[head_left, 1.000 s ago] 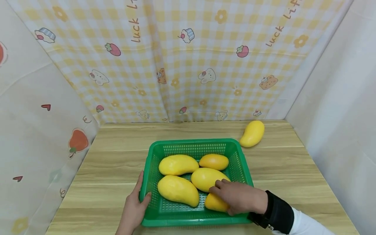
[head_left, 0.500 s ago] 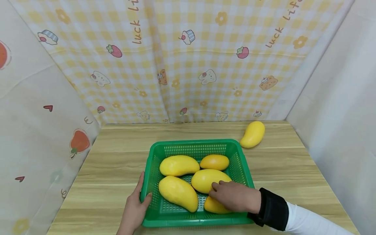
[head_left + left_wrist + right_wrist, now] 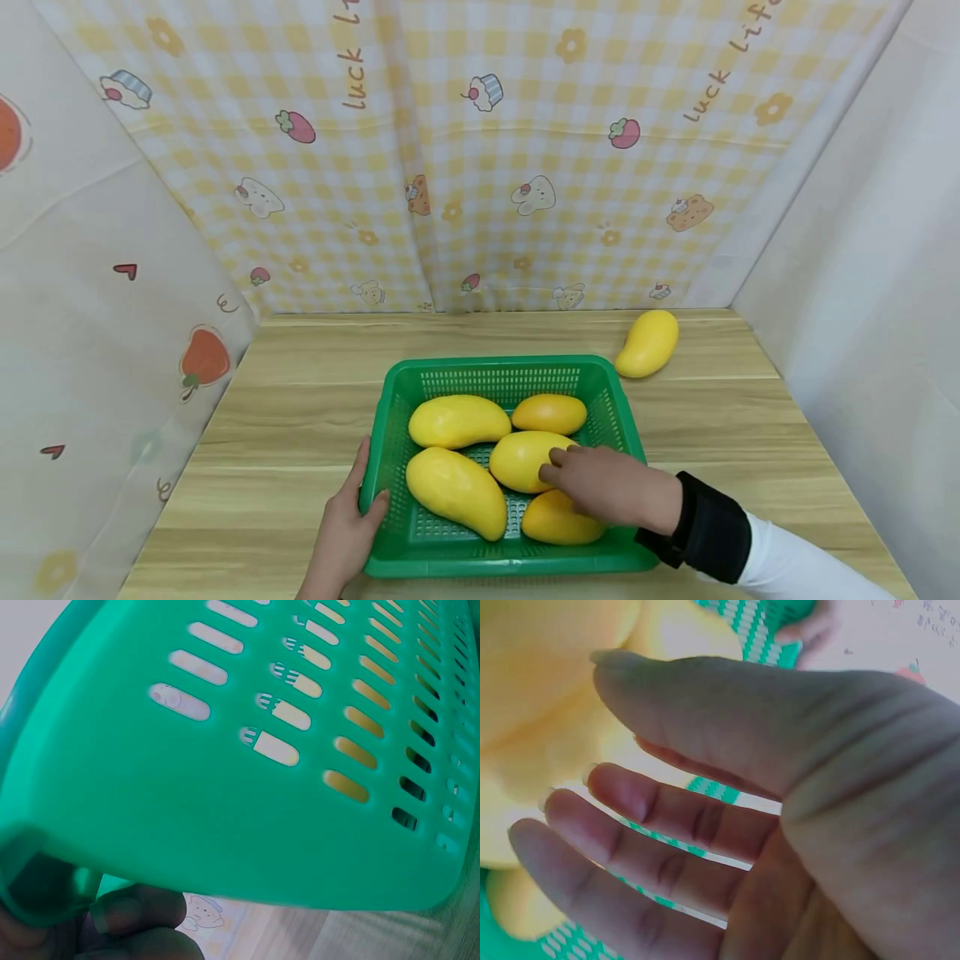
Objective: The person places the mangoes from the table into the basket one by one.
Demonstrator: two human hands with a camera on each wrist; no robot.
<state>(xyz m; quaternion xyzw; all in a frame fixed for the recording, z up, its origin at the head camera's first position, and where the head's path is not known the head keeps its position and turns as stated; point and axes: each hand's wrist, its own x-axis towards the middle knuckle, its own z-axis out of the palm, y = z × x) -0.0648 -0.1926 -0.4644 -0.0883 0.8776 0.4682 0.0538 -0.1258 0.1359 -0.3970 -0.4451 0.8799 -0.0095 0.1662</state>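
A green plastic basket (image 3: 510,568) holds several yellow mangoes. My left hand (image 3: 347,525) grips its left rim, thumb over the inner side; in the left wrist view curled fingers (image 3: 142,911) show below the rim. My right hand (image 3: 611,487) is over the basket's right side, fingertips at the right end of the middle mango (image 3: 525,461). Just below that hand lies a more orange mango (image 3: 558,518), partly covered by it. In the right wrist view the thumb and fingers are spread apart with nothing between them. A long mango (image 3: 456,492) lies at the lower left.
Two more mangoes, a pale one (image 3: 459,421) and an orange one (image 3: 549,413), lie along the basket's far side. Outside, a single mango (image 3: 648,343) rests on the wooden table (image 3: 300,375) at the back right. Cloth walls enclose the back and sides.
My right hand has come up off the lower right mango, now more exposed. The lower left mango has turned slightly, its right end nearer me. My left hand stays on the rim.
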